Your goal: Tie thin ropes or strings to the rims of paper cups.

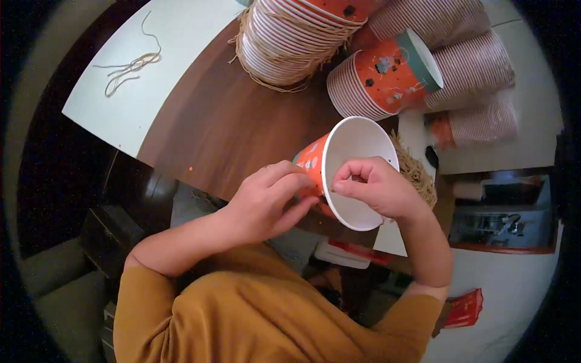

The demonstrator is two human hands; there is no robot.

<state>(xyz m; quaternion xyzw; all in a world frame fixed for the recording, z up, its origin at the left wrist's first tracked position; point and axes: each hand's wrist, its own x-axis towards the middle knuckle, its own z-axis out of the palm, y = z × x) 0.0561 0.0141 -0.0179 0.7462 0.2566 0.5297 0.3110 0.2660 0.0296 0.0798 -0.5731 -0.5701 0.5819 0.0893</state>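
A paper bucket (360, 142), white inside and orange with a green band outside, lies tipped at the table's near edge, its mouth turned to the right. Against its outer wall my left hand (269, 196) is closed, fingers curled and fingertips pressed together; what they pinch is hidden. My right hand (381, 187) reaches over the mouth, thumb and forefinger pinched just inside the rim. Whatever is between those fingertips is too small to name. Right of the bucket lies a bundle of tan paper cords (417, 175), partly covered by my right hand and the bucket.
Behind stand a tall stack of paper buckets hung with cords (290, 42) and a shorter orange stack (387, 75). Several wrapped stacks (472, 66) are at the far right. Loose cords (136, 63) lie on the white tabletop (97, 109), left of the brown wooden surface (224, 115).
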